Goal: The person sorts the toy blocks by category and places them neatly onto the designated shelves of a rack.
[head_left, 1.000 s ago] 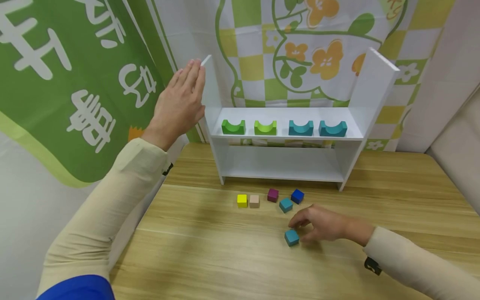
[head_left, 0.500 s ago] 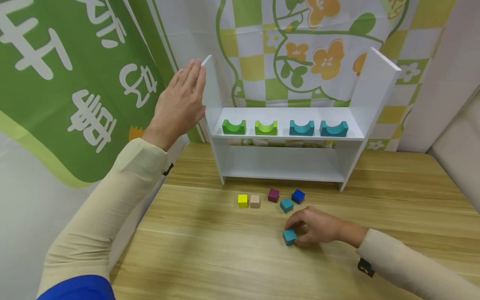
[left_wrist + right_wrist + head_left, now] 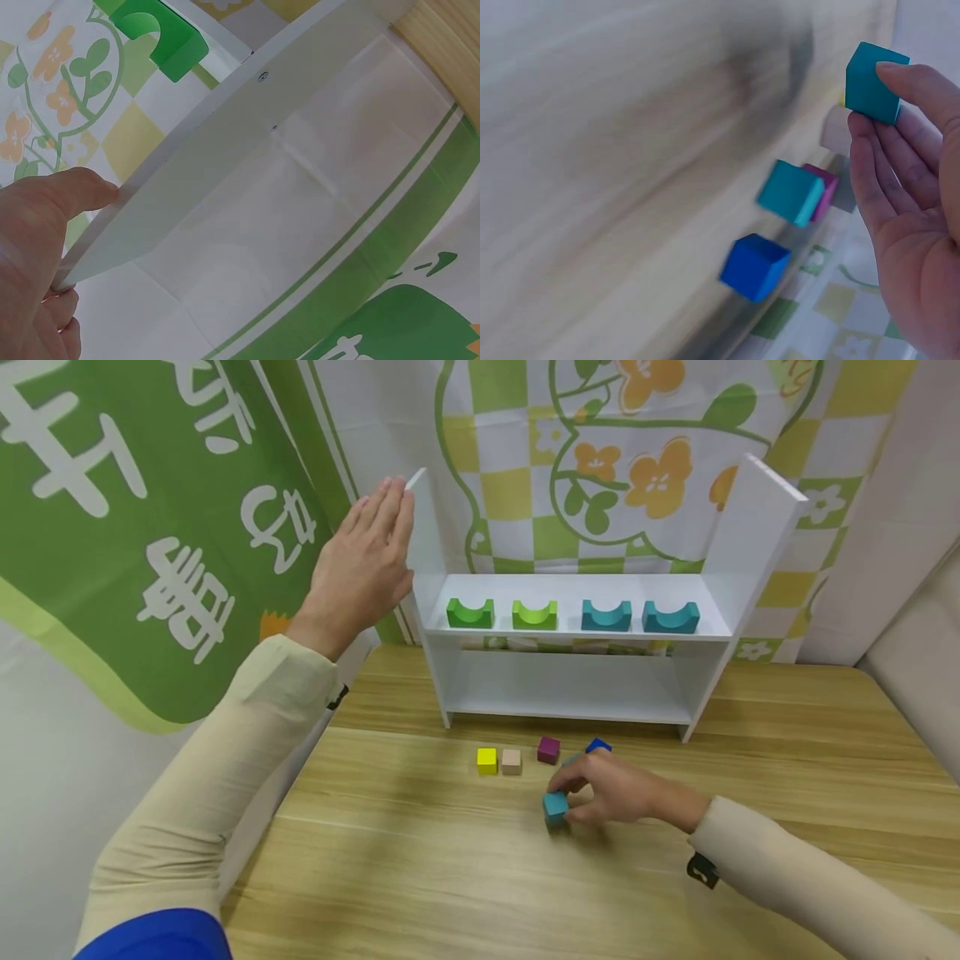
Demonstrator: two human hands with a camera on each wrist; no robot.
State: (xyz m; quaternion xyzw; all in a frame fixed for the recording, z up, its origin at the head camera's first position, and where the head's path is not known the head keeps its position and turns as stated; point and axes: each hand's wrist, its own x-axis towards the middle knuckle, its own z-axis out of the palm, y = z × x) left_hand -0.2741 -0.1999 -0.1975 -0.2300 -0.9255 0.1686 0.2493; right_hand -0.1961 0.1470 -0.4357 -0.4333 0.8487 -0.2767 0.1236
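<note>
Right hand [image 3: 611,789] low over the wooden table [image 3: 420,877], fingers curled, thumb and fingertips pinching a teal cube [image 3: 556,807]; in the right wrist view the same teal cube [image 3: 874,82] clamped between fingertip pads and thumb, lifted clear of the table surface. Teal cube at about 7 o'clock from the hand in the head view, well in front of the white shelf unit [image 3: 577,635].

Just beyond the hand, at roughly 12 o'clock, a blue cube [image 3: 597,746], partly hidden by the knuckles. At 10 o'clock from the hand, a purple cube [image 3: 548,749]; further toward 9 o'clock, a beige cube [image 3: 512,761] touching or nearly touching a yellow cube [image 3: 487,760]. In the right wrist view a second teal cube [image 3: 790,193] resting against the purple one, blue cube [image 3: 754,266] near it but apart.

Left hand [image 3: 363,568] raised at 10 o'clock from the shelf, fingers straight and together, flat against the outer face of the shelf's left side panel [image 3: 422,539]; in the left wrist view the thumb [image 3: 71,191] laid on the panel's edge, nothing gripped.

On the upper shelf, in a row from 9 to 3 o'clock: dark green arch block [image 3: 470,612], light green arch block [image 3: 534,614], two teal arch blocks [image 3: 606,616], hollows facing up
</note>
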